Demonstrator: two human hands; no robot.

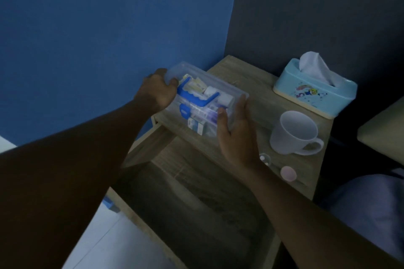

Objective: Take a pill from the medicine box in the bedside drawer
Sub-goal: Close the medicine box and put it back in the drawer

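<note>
A clear plastic medicine box with a blue handle and blue latch sits at the left front of the wooden bedside table top, tilted over its edge. Packets and tubes show through its lid. My left hand grips the box's far left end. My right hand holds its near right end, thumb on the lid. Below, the bedside drawer stands pulled out, its inside dark.
A white mug stands right of the box. A light blue tissue box sits at the back right. A small pink round thing and a small clear item lie near the table's front edge. A blue wall is on the left.
</note>
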